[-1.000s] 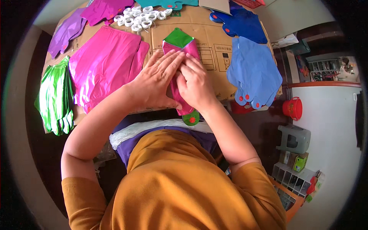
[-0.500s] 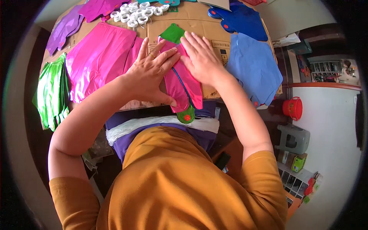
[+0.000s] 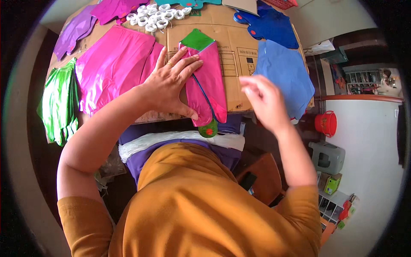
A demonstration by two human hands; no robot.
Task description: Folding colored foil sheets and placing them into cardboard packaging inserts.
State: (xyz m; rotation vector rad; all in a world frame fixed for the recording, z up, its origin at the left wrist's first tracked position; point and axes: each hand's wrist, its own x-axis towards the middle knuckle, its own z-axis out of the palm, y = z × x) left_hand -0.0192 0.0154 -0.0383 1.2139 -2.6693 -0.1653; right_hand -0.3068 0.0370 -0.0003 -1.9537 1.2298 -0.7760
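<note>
A flat pink foil balloon (image 3: pixel 209 77), folded into a narrow strip, lies on the cardboard-covered table in front of me. A green foil piece (image 3: pixel 198 40) shows at its far end, and a green tab (image 3: pixel 208 129) with a red dot hangs over the near edge. Dark blue foil shows in a thin line along the fold. My left hand (image 3: pixel 173 77) lies flat on the strip's left side, fingers spread and thumb near its lower end. Off to the right, apart from the strip, my right hand (image 3: pixel 263 96) is lifted, slightly blurred, fingers loosely bent with nothing visible in them.
Left stand stacks of pink foil (image 3: pixel 113 64) and green foil (image 3: pixel 60 100). Light blue foil (image 3: pixel 284 77) and dark blue foil (image 3: pixel 274 28) lie right. White ribbon coils (image 3: pixel 156 17) are piled at the back. A red bucket (image 3: pixel 326 123) stands beyond the table's right side.
My right hand has come off the pink foil and moved right and toward me, its fingers now bent. My left hand stays pressed on the strip.
</note>
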